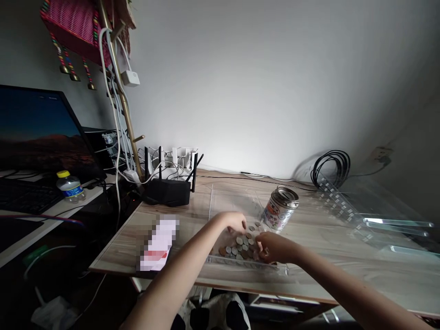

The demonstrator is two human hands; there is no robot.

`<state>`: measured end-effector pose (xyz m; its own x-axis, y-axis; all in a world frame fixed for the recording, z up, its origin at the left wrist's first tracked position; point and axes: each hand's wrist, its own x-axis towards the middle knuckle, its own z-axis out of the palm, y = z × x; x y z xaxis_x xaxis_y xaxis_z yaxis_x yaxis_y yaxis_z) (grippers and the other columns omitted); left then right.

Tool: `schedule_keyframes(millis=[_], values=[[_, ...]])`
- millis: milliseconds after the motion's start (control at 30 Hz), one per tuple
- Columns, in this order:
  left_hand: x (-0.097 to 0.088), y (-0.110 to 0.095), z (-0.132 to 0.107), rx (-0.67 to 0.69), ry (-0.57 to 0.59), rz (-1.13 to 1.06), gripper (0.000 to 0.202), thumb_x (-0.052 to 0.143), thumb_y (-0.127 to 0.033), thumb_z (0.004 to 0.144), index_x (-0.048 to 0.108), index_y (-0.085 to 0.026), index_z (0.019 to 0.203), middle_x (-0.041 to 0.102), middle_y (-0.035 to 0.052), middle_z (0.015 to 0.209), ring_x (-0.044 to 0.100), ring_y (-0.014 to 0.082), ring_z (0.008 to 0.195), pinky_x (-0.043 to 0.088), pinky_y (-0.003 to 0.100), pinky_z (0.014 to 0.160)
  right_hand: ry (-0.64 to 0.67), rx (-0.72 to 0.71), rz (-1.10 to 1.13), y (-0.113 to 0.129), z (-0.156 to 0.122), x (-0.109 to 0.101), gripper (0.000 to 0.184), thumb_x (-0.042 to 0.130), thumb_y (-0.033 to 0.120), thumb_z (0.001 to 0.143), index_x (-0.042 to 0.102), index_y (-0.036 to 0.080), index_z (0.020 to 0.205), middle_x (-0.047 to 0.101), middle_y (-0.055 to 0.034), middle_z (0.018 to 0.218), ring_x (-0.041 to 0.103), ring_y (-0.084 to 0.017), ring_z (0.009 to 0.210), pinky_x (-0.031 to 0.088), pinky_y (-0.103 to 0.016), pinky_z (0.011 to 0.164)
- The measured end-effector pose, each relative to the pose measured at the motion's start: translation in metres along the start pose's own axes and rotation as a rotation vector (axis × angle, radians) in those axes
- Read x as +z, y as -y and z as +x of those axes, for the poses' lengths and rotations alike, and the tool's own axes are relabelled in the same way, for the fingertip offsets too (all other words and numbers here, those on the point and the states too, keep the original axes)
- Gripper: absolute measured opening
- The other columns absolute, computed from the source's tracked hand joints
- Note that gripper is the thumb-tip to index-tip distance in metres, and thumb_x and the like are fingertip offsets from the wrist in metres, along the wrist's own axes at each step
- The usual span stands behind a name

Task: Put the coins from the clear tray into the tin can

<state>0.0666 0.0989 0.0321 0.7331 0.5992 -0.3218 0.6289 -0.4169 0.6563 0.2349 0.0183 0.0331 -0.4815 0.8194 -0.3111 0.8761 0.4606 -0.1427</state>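
Several coins (239, 250) lie loose in a shallow clear plastic tray (220, 201) on the desk. Over the left side of the tray, my left hand (234, 222) is closed, its fingers curled downward; what they hold, if anything, is hidden. My right hand (275, 247) sits low at the coins' right side with fingers bent and drawn together, and I cannot make out what is in them. Just behind my right hand stands a silver tin can (280, 208) with a coloured printed label and a wire handle, partly over the tray's right edge.
At the left of the desk lies a phone (160, 243) with a blurred screen. A black router (168, 190) and tangled cables stand behind it. Clear plastic panels (388, 224) and a coiled black cable (330, 168) are at the right. A bottle (70, 188) is far left.
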Motion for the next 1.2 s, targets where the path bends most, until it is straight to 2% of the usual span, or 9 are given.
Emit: schedule_keyframes(millis=[133,233,367,500,667,833,967,1100,1200], values=[[0.023,-0.017,-0.018,0.071,-0.072,0.307,0.034,0.074,-0.024,0.039,0.060,-0.018,0.070,0.055,0.0075,0.084,0.055,0.0219,0.068,0.043,0.031,0.059,-0.069,-0.027,0.080,-0.001,-0.007,0.007,0.018,0.053,0.015,0.060,0.054,0.017,0.077,0.060,-0.0020,0.070,0.051,-0.013,0.063,0.032,-0.022,0.054],[0.037,-0.022,-0.029,0.110,-0.128,0.287,0.036,0.075,-0.019,0.037,0.059,-0.019,0.069,0.054,0.0045,0.078,0.054,0.0198,0.065,0.043,0.029,0.057,-0.062,-0.038,0.112,-0.001,-0.007,0.009,0.024,0.055,0.017,0.058,0.055,0.017,0.082,0.061,-0.0014,0.072,0.051,-0.013,0.062,0.033,-0.021,0.053],[0.046,-0.025,-0.033,0.122,-0.157,0.236,0.025,0.072,-0.009,0.038,0.055,-0.019,0.053,0.048,-0.0011,0.056,0.050,0.0155,0.051,0.042,0.027,0.052,-0.024,-0.038,0.114,0.003,-0.005,0.006,0.020,0.055,0.015,0.056,0.059,0.017,0.076,0.062,-0.0024,0.072,0.052,-0.013,0.063,0.035,-0.021,0.054],[0.047,-0.031,-0.032,0.076,-0.046,0.321,0.025,0.070,-0.005,0.039,0.050,-0.019,0.045,0.044,-0.0023,0.044,0.048,0.0166,0.047,0.041,0.029,0.051,0.022,0.007,0.085,0.008,-0.006,0.001,0.012,0.054,0.011,0.053,0.059,0.016,0.064,0.061,-0.0020,0.066,0.053,-0.013,0.063,0.036,-0.021,0.056],[0.045,-0.030,-0.034,0.066,-0.061,0.304,0.028,0.072,-0.010,0.037,0.055,-0.019,0.058,0.050,-0.0016,0.053,0.050,0.0168,0.052,0.040,0.027,0.050,-0.018,-0.007,0.145,0.005,-0.009,0.004,0.033,0.053,0.011,0.053,0.060,0.016,0.085,0.061,-0.0004,0.064,0.053,-0.012,0.058,0.036,-0.020,0.051],[0.045,-0.024,-0.037,0.029,0.022,0.321,0.022,0.071,-0.016,0.044,0.059,-0.019,0.063,0.054,-0.0011,0.058,0.051,0.0142,0.054,0.039,0.025,0.052,0.020,-0.089,0.224,0.001,-0.007,0.008,0.024,0.048,0.009,0.056,0.063,0.015,0.074,0.063,-0.0018,0.068,0.055,-0.012,0.060,0.038,-0.020,0.053],[0.045,-0.023,-0.036,-0.004,0.067,0.340,0.014,0.068,-0.019,0.050,0.061,-0.018,0.062,0.056,-0.0008,0.058,0.051,0.0132,0.053,0.039,0.024,0.052,0.049,-0.027,0.237,0.002,-0.005,0.005,0.020,0.051,0.009,0.053,0.064,0.015,0.067,0.064,-0.0026,0.068,0.056,-0.013,0.062,0.040,-0.020,0.054],[0.043,-0.021,-0.031,-0.041,0.101,0.363,0.016,0.070,-0.020,0.048,0.061,-0.016,0.061,0.055,-0.0004,0.054,0.050,0.0131,0.053,0.040,0.024,0.053,0.103,0.027,0.297,0.003,-0.003,0.003,0.023,0.052,0.011,0.054,0.064,0.015,0.074,0.064,-0.0018,0.067,0.055,-0.011,0.056,0.041,-0.019,0.049],[0.042,-0.018,-0.028,-0.056,0.153,0.257,0.019,0.071,-0.016,0.043,0.062,-0.017,0.060,0.053,-0.0026,0.049,0.047,0.0111,0.046,0.039,0.023,0.048,0.134,0.036,0.387,0.003,-0.002,0.004,0.029,0.052,0.010,0.053,0.065,0.016,0.078,0.064,0.0000,0.067,0.054,-0.010,0.054,0.041,-0.018,0.048]])
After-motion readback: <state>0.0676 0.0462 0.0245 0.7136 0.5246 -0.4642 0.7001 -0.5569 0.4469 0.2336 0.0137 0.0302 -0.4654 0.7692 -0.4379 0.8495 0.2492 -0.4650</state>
